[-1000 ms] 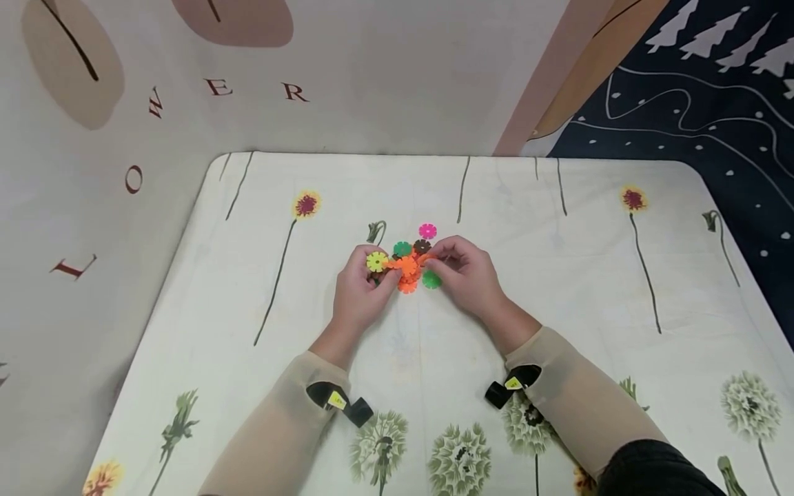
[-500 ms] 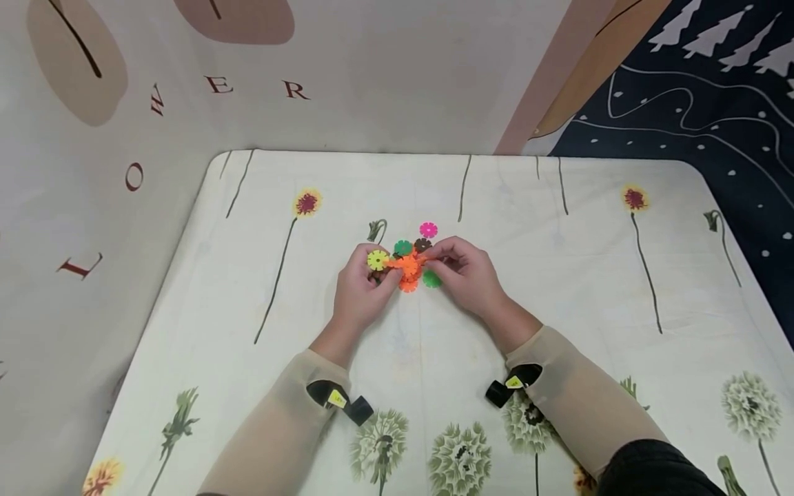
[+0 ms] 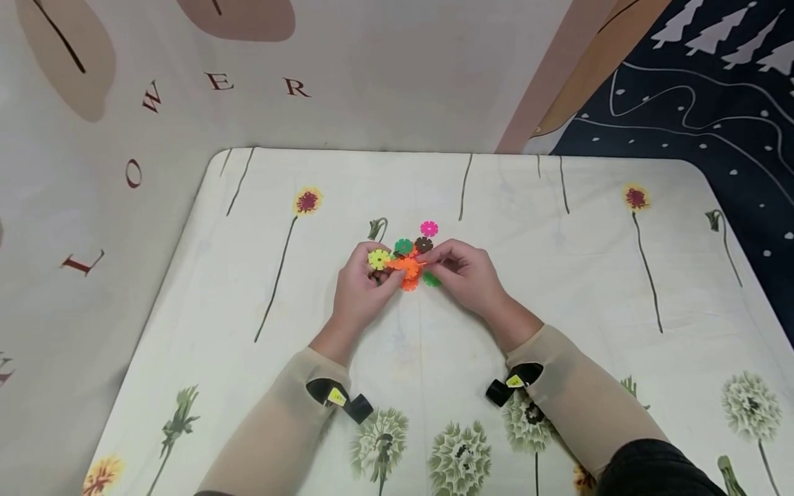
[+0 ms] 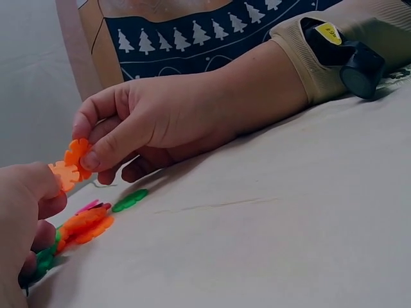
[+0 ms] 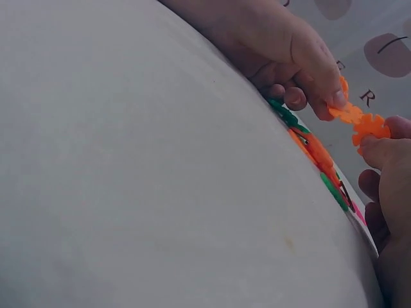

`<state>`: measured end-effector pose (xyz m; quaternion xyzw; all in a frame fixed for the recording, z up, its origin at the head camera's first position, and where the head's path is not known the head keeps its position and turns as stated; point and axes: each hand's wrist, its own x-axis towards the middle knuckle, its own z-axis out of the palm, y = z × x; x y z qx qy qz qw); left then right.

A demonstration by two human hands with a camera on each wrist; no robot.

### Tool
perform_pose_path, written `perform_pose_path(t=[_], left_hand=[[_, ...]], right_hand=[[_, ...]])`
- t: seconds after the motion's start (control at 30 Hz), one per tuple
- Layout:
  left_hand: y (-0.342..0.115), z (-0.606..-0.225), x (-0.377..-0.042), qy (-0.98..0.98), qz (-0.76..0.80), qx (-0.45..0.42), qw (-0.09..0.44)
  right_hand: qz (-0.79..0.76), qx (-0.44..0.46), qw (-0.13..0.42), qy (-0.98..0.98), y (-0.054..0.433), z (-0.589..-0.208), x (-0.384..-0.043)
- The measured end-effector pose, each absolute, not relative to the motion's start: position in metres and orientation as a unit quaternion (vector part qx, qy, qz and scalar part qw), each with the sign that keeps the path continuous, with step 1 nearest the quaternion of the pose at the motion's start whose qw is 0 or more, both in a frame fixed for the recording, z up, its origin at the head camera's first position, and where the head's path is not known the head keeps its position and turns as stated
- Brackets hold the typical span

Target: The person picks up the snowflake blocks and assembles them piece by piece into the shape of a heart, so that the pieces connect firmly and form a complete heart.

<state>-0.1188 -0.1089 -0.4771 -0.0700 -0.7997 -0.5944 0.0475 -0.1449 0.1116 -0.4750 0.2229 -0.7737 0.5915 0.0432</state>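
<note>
- From here I see the left hand [image 3: 362,288] pinching an orange disc [image 5: 349,113] at its fingertips, above the tablecloth [image 3: 397,386].
- Facing it, the right hand [image 3: 466,277] pinches a second orange disc [image 5: 372,127]; their edges meet between the hands.
- Under both hands lie loose discs [image 4: 87,221], orange and green.
- Beyond the right fingertips, a brown disc [image 3: 424,244], then a pink disc [image 3: 429,228].

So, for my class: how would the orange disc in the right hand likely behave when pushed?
The orange disc is probably stiff, showing no obvious sag while the right hand pinches it. It looks thin, suggesting lightness. Its notched rim might make rolling bumpy.
</note>
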Motion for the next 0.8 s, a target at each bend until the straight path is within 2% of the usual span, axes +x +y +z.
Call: perform_pose_path(t=[0.33, 0.8], left_hand=[[-0.1094, -0.4754, -0.1184, -0.796, -0.601, -0.066, 0.031], [-0.1084, -0.4769, -0.1205, -0.801, -0.593, -0.078, 0.036]], right_hand=[[0.585, 0.216, 0.038, -0.781, 0.1102, -0.475, -0.1448], [0.571, 0.197, 0.049, -0.796, 0.1066, -0.4752, -0.1444]])
